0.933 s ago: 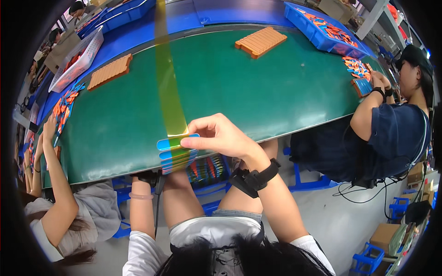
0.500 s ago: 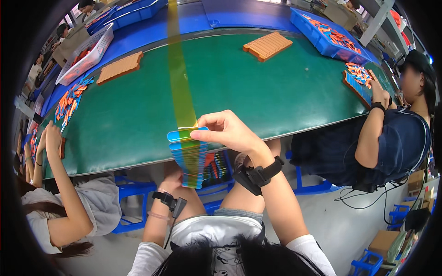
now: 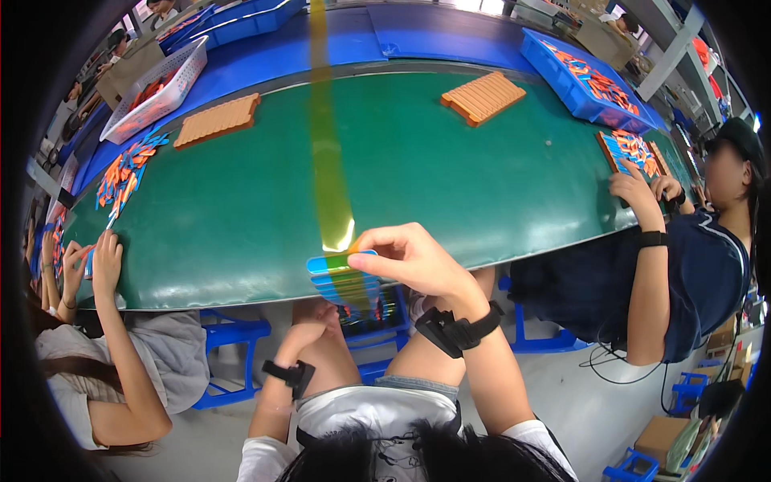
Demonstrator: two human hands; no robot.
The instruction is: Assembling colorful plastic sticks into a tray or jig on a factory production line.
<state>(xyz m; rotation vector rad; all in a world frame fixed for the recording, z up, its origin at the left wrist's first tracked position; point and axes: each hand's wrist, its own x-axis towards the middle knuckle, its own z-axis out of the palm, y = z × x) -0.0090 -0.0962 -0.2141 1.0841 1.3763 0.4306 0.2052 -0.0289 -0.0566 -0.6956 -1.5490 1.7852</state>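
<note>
A translucent yellow tape [image 3: 328, 169] runs from the far side of the green table toward me. Several flat blue strips with rounded ends [image 3: 321, 263] are stuck across its near end, and this row droops past the table's front edge. Thumb and fingers of my right hand [image 3: 414, 259] pinch the tape at the topmost blue strip. Down by my lap, my left hand [image 3: 321, 317] is close to the hanging row's lower end; its fingers are partly hidden and blurred, so whether they touch the strips is unclear.
Orange ridged blocks [image 3: 217, 120] [image 3: 483, 98] lie on the green table [image 3: 241, 209]. Loose orange and blue strips [image 3: 124, 173] are heaped at left. A white basket [image 3: 157, 92] and a blue crate [image 3: 590, 84] stand at the back. Co-workers' hands [image 3: 106, 261] [image 3: 634, 193] work on both sides.
My right hand has come nearer to me and down with the tape. The hanging row of blue strips looks shorter and more blurred. Co-workers' hands have shifted on both sides.
</note>
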